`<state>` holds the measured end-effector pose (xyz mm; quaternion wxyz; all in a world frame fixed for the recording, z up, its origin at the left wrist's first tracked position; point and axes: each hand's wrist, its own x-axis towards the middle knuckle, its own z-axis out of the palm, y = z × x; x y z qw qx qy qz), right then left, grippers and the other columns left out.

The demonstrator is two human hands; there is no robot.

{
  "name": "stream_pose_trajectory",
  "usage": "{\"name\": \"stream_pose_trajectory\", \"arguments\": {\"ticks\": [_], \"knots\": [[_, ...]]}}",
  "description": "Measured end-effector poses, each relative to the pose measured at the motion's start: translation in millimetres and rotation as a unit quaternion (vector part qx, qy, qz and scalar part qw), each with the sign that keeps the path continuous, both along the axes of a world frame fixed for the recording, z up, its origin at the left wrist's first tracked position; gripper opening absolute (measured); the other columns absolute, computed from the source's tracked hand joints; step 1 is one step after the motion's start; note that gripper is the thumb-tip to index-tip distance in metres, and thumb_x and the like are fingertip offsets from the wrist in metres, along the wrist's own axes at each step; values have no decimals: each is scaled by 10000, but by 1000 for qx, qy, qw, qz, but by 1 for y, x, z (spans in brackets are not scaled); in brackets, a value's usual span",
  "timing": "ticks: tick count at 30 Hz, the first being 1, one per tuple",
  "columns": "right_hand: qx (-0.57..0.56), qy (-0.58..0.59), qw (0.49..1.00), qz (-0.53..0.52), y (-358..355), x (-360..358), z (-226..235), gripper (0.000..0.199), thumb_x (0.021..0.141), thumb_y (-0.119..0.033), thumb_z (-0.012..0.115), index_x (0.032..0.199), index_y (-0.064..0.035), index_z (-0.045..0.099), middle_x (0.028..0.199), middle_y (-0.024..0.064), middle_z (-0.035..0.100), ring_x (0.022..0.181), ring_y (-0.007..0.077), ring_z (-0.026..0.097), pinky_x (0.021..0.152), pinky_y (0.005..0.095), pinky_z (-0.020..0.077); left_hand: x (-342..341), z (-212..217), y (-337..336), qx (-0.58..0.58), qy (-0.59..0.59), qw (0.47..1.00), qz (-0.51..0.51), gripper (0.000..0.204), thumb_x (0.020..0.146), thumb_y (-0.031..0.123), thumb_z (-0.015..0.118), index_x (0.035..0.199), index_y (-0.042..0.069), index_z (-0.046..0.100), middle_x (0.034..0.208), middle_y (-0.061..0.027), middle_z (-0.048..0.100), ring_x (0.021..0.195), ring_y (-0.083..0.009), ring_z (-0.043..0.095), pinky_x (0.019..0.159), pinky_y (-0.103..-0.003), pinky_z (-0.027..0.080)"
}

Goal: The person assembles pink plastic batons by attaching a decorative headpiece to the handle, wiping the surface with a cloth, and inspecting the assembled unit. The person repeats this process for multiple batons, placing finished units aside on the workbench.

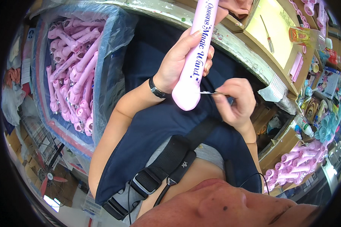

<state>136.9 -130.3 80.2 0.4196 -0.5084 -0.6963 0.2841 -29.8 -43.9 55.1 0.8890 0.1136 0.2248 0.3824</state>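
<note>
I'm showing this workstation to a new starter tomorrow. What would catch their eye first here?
Probably the pink wand handle at centre, gripped by the left hand while the right hand holds a thin metal tool to its lower end. Next, the plastic-lined bin at left, piled with pink parts.

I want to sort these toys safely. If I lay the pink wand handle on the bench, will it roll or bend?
The pink wand handle looks like rigid moulded plastic, so it probably stays stiff. Its rounded body may roll easily. The left hand grips it alone, suggesting it is light.
</note>
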Motion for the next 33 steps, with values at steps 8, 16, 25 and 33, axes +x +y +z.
{"name": "stream_pose_trajectory", "arguments": {"ticks": [8,16,25,33], "knots": [[79,-92,993,-6,11,-15,6,210,634,-75,781,782,-65,632,715,57,598,569,200,590,485,279,460,-1,-1,0,-14,-14,1000,3,286,962,308,465,1149,102,401,814,-79,578,630,-134,596,560,-257,515],[127,-72,989,17,10,-14,5,215,638,-85,783,778,-67,621,691,59,598,572,206,597,486,291,453,-1,-1,1,-22,-21,1000,1,275,965,308,457,1141,104,401,815,-81,584,628,-137,599,552,-256,513],[81,-80,994,2,11,-15,4,208,638,-88,780,774,-71,624,687,66,594,565,211,592,471,287,443,0,1,1,-8,-9,1000,5,288,960,312,476,1145,102,405,800,-74,581,620,-132,594,545,-252,509],[108,-81,991,-2,12,-16,1,203,646,-93,774,778,-72,621,692,50,596,551,198,584,457,286,433,0,2,0,-14,4,1000,6,297,958,311,482,1150,98,403,802,-74,577,620,-131,593,542,-252,509]]}}
